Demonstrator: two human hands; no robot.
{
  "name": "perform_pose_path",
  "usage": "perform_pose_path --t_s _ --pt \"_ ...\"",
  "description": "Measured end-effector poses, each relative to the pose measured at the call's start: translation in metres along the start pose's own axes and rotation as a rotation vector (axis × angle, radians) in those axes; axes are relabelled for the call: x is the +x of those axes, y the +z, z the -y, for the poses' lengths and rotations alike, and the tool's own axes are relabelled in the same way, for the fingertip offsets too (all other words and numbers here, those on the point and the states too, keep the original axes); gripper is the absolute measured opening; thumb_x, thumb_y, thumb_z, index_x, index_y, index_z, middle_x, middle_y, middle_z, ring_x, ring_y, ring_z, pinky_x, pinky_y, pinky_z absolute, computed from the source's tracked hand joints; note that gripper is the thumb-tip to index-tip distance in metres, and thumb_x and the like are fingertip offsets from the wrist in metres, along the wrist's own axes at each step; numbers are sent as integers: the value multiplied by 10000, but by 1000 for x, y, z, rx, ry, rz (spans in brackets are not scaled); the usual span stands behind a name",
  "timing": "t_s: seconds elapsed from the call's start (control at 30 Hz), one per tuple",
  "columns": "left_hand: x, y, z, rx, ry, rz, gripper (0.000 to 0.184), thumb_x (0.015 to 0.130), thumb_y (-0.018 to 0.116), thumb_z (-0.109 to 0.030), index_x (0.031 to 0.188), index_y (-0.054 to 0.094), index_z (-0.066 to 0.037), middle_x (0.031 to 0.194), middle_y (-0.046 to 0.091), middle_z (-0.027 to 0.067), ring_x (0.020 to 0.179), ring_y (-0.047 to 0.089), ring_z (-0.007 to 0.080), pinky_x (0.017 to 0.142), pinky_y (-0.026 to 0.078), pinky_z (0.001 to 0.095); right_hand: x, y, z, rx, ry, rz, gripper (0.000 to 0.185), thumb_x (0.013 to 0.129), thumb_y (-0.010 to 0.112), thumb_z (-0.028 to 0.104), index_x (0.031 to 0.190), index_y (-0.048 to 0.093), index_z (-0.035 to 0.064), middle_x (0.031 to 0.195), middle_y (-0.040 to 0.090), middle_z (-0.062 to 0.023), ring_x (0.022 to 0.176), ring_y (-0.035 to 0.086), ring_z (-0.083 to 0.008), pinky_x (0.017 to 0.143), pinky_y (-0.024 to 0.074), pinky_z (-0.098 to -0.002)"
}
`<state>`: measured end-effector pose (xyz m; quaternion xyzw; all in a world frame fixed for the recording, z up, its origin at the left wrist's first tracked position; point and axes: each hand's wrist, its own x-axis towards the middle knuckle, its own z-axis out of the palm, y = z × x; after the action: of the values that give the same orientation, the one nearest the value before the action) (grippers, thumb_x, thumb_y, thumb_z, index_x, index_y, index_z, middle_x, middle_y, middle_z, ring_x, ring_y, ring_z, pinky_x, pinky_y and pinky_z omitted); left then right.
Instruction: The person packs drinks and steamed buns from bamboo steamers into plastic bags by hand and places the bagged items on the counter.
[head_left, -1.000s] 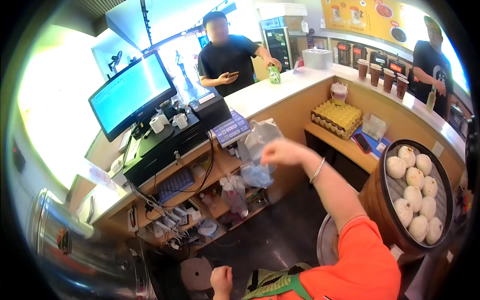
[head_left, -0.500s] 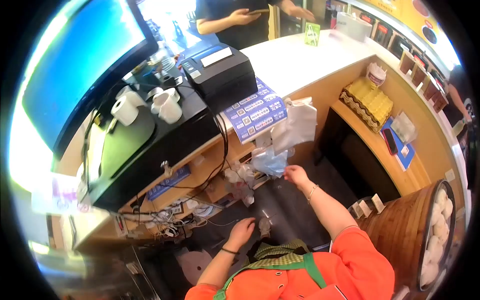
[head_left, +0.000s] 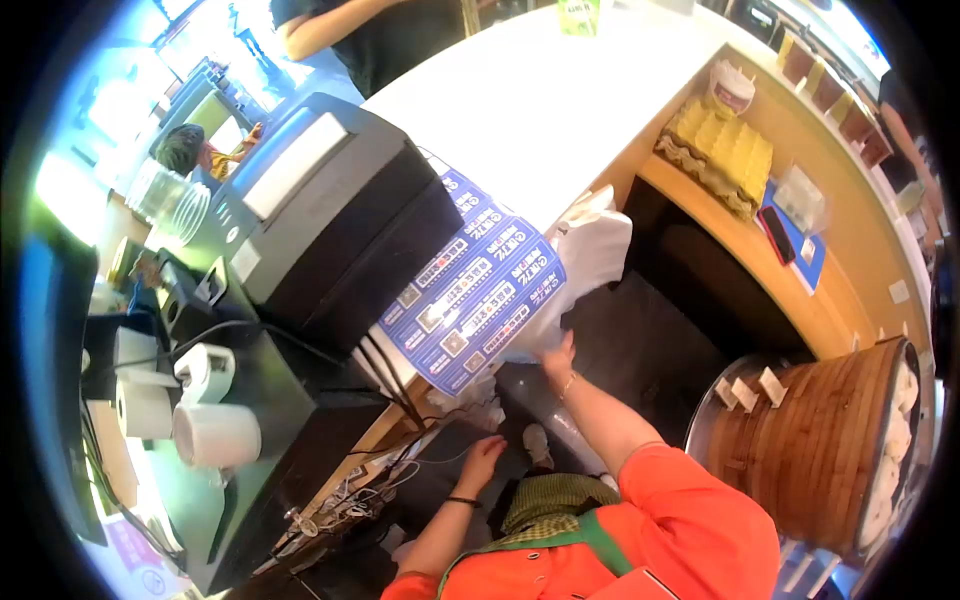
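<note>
Hands: right hand (head_left: 556,362) reaches low beside the counter, its fingers against pale plastic film (head_left: 525,343); I cannot tell whether they have closed on it; left hand (head_left: 484,460) hangs in front of me, half open with fingers loosely bent, nothing visible in it.

White bags: bunched plastic (head_left: 597,240) hangs at the counter's inner edge, just above my right hand; thin layers may cling together, so a sharp tug could tear one or drag several loose.

Printed sheet: blue-and-white sheet (head_left: 480,290) overhangs the edge and partly covers the film; it hides part of my reach, so my fingers could miss the film, or a rising hand could catch the sheet and crease it.

Printer: black machine (head_left: 350,190) sits on the near side of that sheet, close enough that a snagged sheet might be pulled askew beside it.

Cables: dark and pale leads (head_left: 400,395) dangle between the counter and my left hand; a careless sweep could hook one and tug whatever it feeds.

Steamer: bamboo steamer (head_left: 800,430) with pale buns (head_left: 885,485) stands at my right; my elbow could knock it if I turn quickly.
</note>
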<state>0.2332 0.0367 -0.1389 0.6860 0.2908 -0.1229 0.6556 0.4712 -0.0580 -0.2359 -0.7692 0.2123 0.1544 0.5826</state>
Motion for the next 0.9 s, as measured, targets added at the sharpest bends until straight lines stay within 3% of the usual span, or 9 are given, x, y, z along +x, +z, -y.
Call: perform_pose_path --t_s 0.07,0.27,0.37,0.47,0.5,0.57,0.63,0.73,0.9 --pt "-6 -8 2 -43 -56 -20 305 874 481 -184 1106 529 8 1035 596 73 911 559 146 747 439 262 -24 -35 72 -625 -435 35 347 748 582 175 1083 560 84 1172 493 -173 1042 477 -338 863 404 -371" --pt "-3 14 -45 33 -73 28 303 863 505 -190 1083 520 19 1022 591 92 944 552 154 810 421 256 -41 -97 85 -624 -518 389 205 761 586 236 806 641 44 751 628 -120 737 594 -282 679 461 -354" --pt "51 47 -58 -243 111 39 333 877 492 -220 1106 500 20 1082 564 77 1000 525 158 849 398 266 -78 -140 115 -437 -299 601 210 787 582 215 798 628 10 771 618 -138 722 596 -251 663 460 -352" --pt "76 60 -112 -668 60 112 335 888 449 -281 1121 474 -41 1115 516 68 1035 492 178 877 390 311 -84 -148 112 -728 -805 576 154 760 536 168 780 647 62 813 628 -132 753 596 -277 679 467 -373" --pt "87 59 -121 -699 19 134 294 885 442 -291 1076 485 -72 1065 522 55 995 501 171 860 402 314 -93 -145 113 -843 -771 549 143 720 561 189 764 646 82 777 625 -124 740 594 -293 660 468 -390" --pt "117 56 -113 -663 56 40 196 842 512 -230 911 566 -55 840 586 20 803 551 151 720 446 294 -120 -150 140 -1029 -663 516 174 685 559 241 765 648 114 723 622 -117 697 598 -286 619 468 -410" --pt "134 41 -68 146 655 -27 269 787 501 -114 1040 550 -38 742 593 78 592 543 210 507 416 309 -115 -147 113 -916 -708 567 216 737 520 242 825 623 74 798 616 -131 767 589 -295 685 468 -394" --pt "85 67 -96 -41 360 26 249 798 492 -124 1022 557 -36 742 594 81 604 548 218 527 423 316 -116 -169 88 -718 -849 479 231 766 504 250 706 587 43 700 593 -165 710 587 -341 631 467 -433" --pt "39 113 -120 18 310 260 226 816 477 -140 993 569 -33 741 597 86 624 557 230 559 434 328 -137 -224 57 -633 -747 655 272 781 507 213 979 529 27 978 551 -168 934 531 -329 798 425 -399"
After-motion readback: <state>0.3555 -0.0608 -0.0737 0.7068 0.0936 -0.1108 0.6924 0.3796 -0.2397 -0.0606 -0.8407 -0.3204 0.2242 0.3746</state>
